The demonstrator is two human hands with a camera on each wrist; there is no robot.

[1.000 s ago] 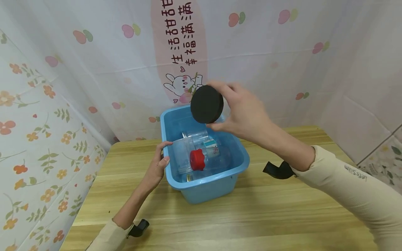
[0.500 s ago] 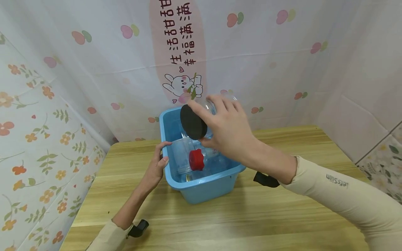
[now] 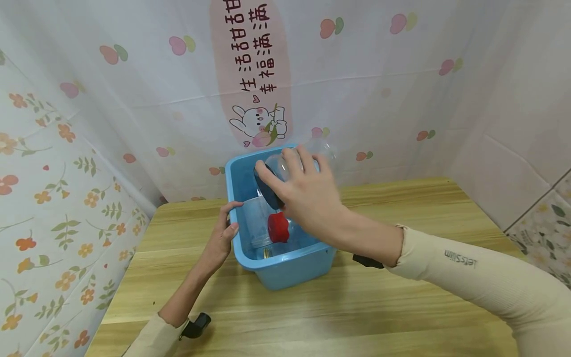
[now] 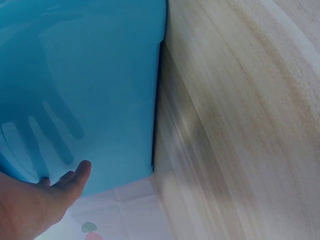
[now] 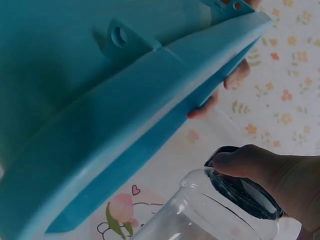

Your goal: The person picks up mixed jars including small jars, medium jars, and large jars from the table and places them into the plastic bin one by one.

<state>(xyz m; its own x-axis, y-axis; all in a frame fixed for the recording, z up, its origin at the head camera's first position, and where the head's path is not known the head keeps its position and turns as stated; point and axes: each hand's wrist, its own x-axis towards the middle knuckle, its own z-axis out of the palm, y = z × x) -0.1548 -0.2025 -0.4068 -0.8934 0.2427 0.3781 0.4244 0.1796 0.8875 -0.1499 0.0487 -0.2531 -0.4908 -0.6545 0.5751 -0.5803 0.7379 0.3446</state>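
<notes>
My right hand (image 3: 312,201) grips a clear jar (image 5: 200,215) at its black lid (image 3: 266,189). The jar is tilted over the back right of a blue plastic tub (image 3: 294,272), its clear body reaching up behind my fingers. In the right wrist view my thumb presses along the lid's edge, near the tub's rim. At the tub's left side, my left hand (image 3: 220,238) holds the rim, fingertips over the edge and thumb outside. Inside the tub lie a clear container (image 3: 253,218) and a jar with a red scalloped lid (image 3: 278,228), partly covered by my right hand.
The tub stands on a wood-grain table (image 3: 267,322). Close behind the table hangs a white curtain (image 3: 379,99) with fruit prints. A flowered cloth (image 3: 67,223) lines the left side.
My right hand has moved left and down with the jar, turning it so its black lid faces left and the clear body shows. My left hand stays on the rim.
</notes>
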